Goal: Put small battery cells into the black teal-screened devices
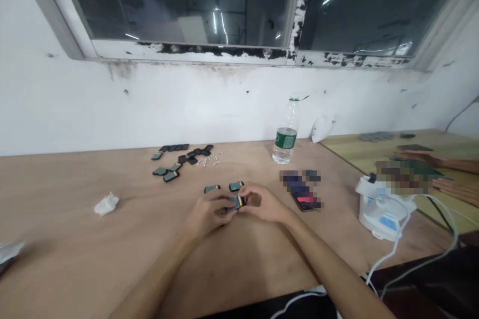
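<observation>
Both my hands meet over the middle of the wooden table [75, 249]. My left hand [209, 212] and my right hand [262, 203] are both closed on one small dark rectangular part [235, 202] with a grey-green face and a yellow edge. Two more such parts [223, 187] lie flat just beyond my fingers. Farther back and to the left a scatter of several like parts [178, 158] lies on the table, with small white bits [210, 161] beside it.
A water bottle [286, 134] stands at the back right. A phone [305, 200] lies right of my hands. A white device [381, 207] with cables sits at the right edge. Crumpled white tissue [106, 204] lies left. Another person's hands [441, 174] rest on the adjoining table.
</observation>
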`<action>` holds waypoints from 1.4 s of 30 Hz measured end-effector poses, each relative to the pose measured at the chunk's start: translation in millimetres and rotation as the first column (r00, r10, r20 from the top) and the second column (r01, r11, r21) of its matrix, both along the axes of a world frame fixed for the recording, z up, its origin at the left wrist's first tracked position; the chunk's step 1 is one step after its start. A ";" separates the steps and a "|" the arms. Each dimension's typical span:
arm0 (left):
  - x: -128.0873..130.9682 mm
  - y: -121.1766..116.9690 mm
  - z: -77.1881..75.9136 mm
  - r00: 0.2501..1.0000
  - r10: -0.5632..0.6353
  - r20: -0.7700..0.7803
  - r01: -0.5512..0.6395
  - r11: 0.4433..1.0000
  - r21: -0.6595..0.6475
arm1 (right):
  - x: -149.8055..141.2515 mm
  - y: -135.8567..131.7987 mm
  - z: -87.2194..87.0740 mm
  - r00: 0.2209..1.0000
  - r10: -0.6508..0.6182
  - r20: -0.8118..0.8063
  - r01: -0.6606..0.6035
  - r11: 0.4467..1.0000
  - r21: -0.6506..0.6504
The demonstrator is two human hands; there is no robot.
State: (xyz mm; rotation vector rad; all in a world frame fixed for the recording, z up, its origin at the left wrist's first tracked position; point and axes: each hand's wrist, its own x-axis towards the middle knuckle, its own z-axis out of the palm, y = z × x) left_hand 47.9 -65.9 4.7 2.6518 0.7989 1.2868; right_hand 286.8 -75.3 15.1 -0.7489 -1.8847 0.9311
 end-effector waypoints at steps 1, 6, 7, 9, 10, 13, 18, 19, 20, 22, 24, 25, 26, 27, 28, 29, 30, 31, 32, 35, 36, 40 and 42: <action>-0.1 0.5 -1.3 1.000 -0.001 0.007 0.001 1.000 -0.004 | 0.1 1.5 -2.3 1.000 0.002 -0.007 -0.002 1.000 0.019; -0.3 0.9 -2.7 1.000 -0.003 0.005 0.003 0.999 -0.036 | 2.8 4.1 -6.3 1.000 0.013 0.020 -0.015 0.995 0.101; 0.0 0.4 -1.8 1.000 -0.004 0.003 0.004 0.999 -0.043 | 3.2 3.9 -5.8 0.999 0.012 0.033 -0.016 0.994 0.112; 0.7 -0.8 0.3 1.000 -0.007 -0.002 0.007 0.999 -0.049 | 4.0 3.7 -4.8 0.999 0.013 0.051 -0.019 0.992 0.124; 1.0 -1.4 1.1 1.000 -0.008 -0.005 0.007 0.999 -0.052 | 4.3 3.8 -4.4 0.998 0.011 0.055 -0.018 0.991 0.129; 1.7 -2.6 1.7 1.000 -0.006 -0.011 0.005 0.996 -0.087 | 6.0 4.1 -3.8 0.998 -0.005 0.061 -0.005 0.988 0.155; 0.7 -3.0 2.6 0.999 -0.011 -0.030 0.008 0.994 -0.112 | 8.7 1.9 -1.3 0.991 -0.004 0.132 -0.015 0.990 0.141; 0.3 -3.1 3.9 0.999 -0.013 -0.031 0.010 0.994 -0.108 | 8.8 1.2 -0.9 0.990 0.005 0.144 -0.024 0.991 0.133; -0.1 -3.3 5.5 1.000 -0.013 -0.028 0.010 0.995 -0.104 | 8.8 0.7 -0.6 0.989 0.014 0.148 -0.033 0.991 0.126; -0.3 -4.1 9.1 1.000 -0.009 -0.024 0.007 0.995 -0.103 | 8.8 0.3 0.3 0.988 0.022 0.151 -0.039 0.993 0.110; 0.9 -5.7 11.1 0.999 -0.015 -0.029 0.012 0.993 -0.121 | 9.6 0.7 2.4 0.990 -0.015 0.140 -0.001 0.994 0.114; 2.1 -6.8 10.9 0.999 -0.025 -0.035 0.020 0.990 -0.138 | 10.3 1.2 4.0 0.991 -0.053 0.126 0.037 0.991 0.127; 3.8 -8.0 9.7 0.998 -0.040 -0.042 0.033 0.987 -0.158 | 11.3 1.8 5.8 0.989 -0.101 0.105 0.085 0.986 0.141; 5.8 -9.3 7.5 0.997 -0.059 -0.050 0.050 0.984 -0.174 | 12.4 2.5 7.8 0.985 -0.151 0.082 0.138 0.979 0.152; 8.0 -10.6 4.8 0.994 -0.083 -0.065 0.069 0.980 -0.188 | 13.6 3.3 9.6 0.979 -0.196 0.062 0.184 0.970 0.158; 10.2 -12.0 2.0 0.990 -0.110 -0.085 0.092 0.976 -0.199 | 14.7 3.9 11.2 0.972 -0.228 0.050 0.218 0.963 0.160; 12.0 -13.2 -0.4 0.985 -0.136 -0.109 0.112 0.972 -0.208 | 15.6 4.5 12.4 0.967 -0.250 0.047 0.240 0.957 0.160; 13.2 -14.2 -1.8 0.977 -0.164 -0.139 0.131 0.967 -0.218 | 16.3 4.8 13.0 0.963 -0.266 0.050 0.255 0.954 0.161; 13.5 -14.9 -1.6 0.970 -0.182 -0.161 0.143 0.963 -0.227 | 16.8 4.8 13.2 0.960 -0.274 0.059 0.261 0.951 0.166; 7.3 -13.3 9.6 0.980 -0.147 -0.136 0.113 0.967 -0.230 | 17.8 4.7 11.8 0.950 -0.304 0.075 0.287 0.941 0.181; 2.5 -10.9 16.4 0.991 -0.101 -0.086 0.079 0.971 -0.224 | 18.5 5.5 11.0 0.944 -0.323 0.070 0.307 0.935 0.178; -26.2 10.5 46.8 0.971 0.206 0.119 -0.164 0.943 -0.291 | 27.3 21.1 8.1 0.912 -0.404 -0.068 0.407 0.912 0.049; -42.4 26.4 56.9 0.942 0.306 0.135 -0.248 0.911 -0.328 | 33.8 37.1 6.1 0.881 -0.449 -0.147 0.449 0.893 -0.040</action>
